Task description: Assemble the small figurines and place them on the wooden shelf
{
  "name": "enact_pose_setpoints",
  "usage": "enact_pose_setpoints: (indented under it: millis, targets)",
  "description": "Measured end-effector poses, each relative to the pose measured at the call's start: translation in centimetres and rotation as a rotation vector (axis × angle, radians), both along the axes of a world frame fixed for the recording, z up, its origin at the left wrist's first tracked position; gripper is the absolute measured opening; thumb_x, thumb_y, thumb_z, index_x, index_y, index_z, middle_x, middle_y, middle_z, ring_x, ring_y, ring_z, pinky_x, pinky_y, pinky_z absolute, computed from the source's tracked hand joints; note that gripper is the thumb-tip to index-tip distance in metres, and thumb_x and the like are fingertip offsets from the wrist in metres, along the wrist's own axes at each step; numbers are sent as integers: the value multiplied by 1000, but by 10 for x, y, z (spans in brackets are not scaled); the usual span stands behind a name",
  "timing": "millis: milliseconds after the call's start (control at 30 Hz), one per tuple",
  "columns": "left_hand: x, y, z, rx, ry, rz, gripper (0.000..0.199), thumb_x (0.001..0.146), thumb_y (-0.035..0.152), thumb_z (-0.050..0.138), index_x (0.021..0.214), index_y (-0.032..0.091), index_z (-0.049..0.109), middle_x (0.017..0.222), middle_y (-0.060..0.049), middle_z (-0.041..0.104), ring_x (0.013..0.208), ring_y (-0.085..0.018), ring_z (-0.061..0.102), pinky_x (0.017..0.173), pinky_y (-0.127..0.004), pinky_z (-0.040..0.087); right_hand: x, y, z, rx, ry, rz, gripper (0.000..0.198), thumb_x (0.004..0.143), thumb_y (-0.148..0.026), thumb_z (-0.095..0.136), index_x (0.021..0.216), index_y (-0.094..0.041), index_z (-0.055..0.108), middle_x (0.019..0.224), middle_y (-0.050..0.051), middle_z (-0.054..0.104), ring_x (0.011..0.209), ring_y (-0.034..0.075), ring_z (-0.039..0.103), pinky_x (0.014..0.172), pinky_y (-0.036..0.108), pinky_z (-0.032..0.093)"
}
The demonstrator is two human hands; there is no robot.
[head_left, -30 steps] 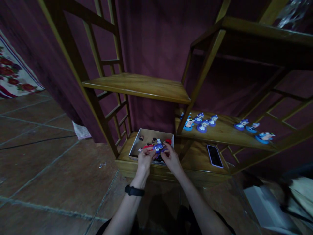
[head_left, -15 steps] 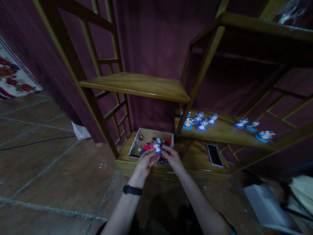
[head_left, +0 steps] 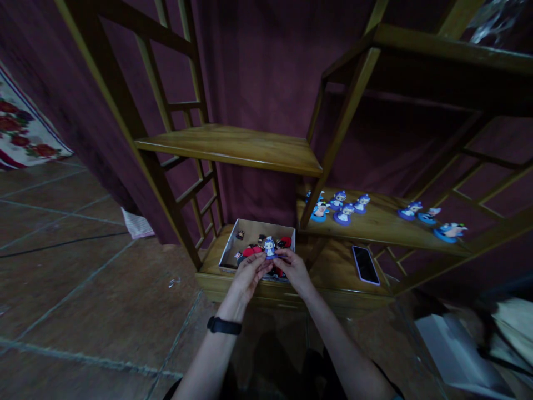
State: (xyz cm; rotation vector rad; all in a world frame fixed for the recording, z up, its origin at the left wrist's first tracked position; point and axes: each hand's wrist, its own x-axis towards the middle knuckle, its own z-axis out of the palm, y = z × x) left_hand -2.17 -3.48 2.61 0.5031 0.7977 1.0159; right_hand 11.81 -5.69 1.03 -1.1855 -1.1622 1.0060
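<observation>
"One purple-and-white figurine [head_left: 270, 247], upright over the near side of the cardboard box [head_left: 270, 229]. How is it held?"

"By its purple base. Fingers of the left hand [head_left: 251, 271] and the right hand [head_left: 295, 269] both pinch it from either side, probably so the head and body stay uncovered."

"And the box?"

"Resting on the bottom shelf [head_left: 328, 264], likely for easy reach. Red and black pieces [head_left: 251, 251] lie loose inside, perhaps because the walls contain them."

"Those other figurines [head_left: 343, 214] on the raised shelf [head_left: 387, 223]?"

"Standing on round bases in two groups, which I'd guess give them balance. The phone [head_left: 366, 265] lies flat below, well apart from the hands, maybe for safety."

"Any brand or label?"

"None I can read. The phone's screen is dark, and the black wristband [head_left: 225, 326] shows no lettering from here."
</observation>
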Motion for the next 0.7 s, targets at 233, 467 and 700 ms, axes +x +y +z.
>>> enact_pose_setpoints:
  millis: [233, 467, 700]
  targets:
    - [1, -2, 6, 45, 50, -35, 21, 66, 23, 70, 81, 11, 62, 68, -7, 68, 63, -14, 64, 63, -25, 52, -2, 0, 4, -44, 50, -46, 22, 69, -39, 62, 79, -20, 57, 71, -2, 62, 63, 15, 61, 65, 29, 51]
    - [0, 0, -4, 113, 232, -8, 29, 55, 23, 76, 78, 11, 62, 58, -1, 61, 49, -8, 56, 47, -17, 42, -4, -1, 8, -123, 112, -50, 28, 67, -46, 62, 74, -20, 55, 57, -4, 59, 47, 13, 57, 50, 25, 49]
    - [3, 1, -3, 210, 256, 70, 35, 53, 24, 75, 83, 12, 61, 61, 0, 61, 51, -9, 56, 50, -20, 42, -6, -5, 13, -175, 199, -27, 31, 65, -47, 64, 74, -18, 57, 51, -4, 56, 42, 10, 52, 44, 23, 46]
